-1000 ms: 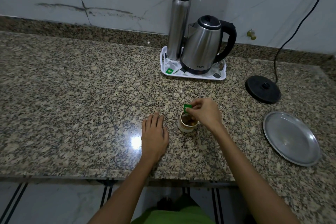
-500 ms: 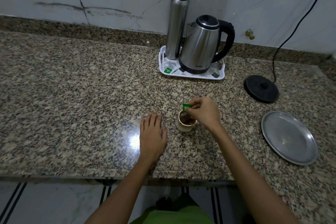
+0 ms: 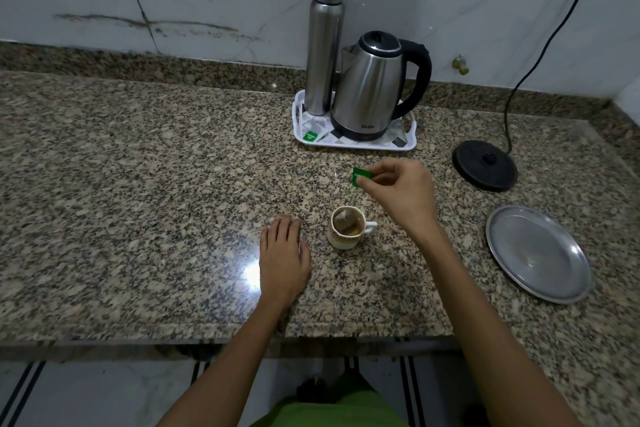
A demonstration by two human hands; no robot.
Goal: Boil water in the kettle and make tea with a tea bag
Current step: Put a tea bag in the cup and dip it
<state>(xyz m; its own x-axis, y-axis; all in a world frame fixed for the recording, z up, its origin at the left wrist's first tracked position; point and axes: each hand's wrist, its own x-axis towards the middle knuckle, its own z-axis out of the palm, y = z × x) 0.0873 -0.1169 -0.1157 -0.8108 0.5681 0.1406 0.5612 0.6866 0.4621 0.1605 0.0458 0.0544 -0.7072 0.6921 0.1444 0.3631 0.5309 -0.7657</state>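
Right hand point(image 3: 401, 191) is pinching the green tea bag tag point(image 3: 361, 176), raised above and behind the cup point(image 3: 346, 228). Tea bag point(image 3: 344, 220) is hanging inside the cup, leaning on the far-left rim; can't tell if it's touching the liquid. Left hand point(image 3: 282, 258) is lying flat, fingers together, palm down on the granite desk point(image 3: 138, 184), just left of the cup. Kettle point(image 3: 372, 90) is sitting on the white tray point(image 3: 408, 144) beside the steel flask point(image 3: 323, 45), off its base point(image 3: 485, 165). Steel plate point(image 3: 538, 253) is sitting near the right. Desk's left half is lying open; front edge is running near the forearms.
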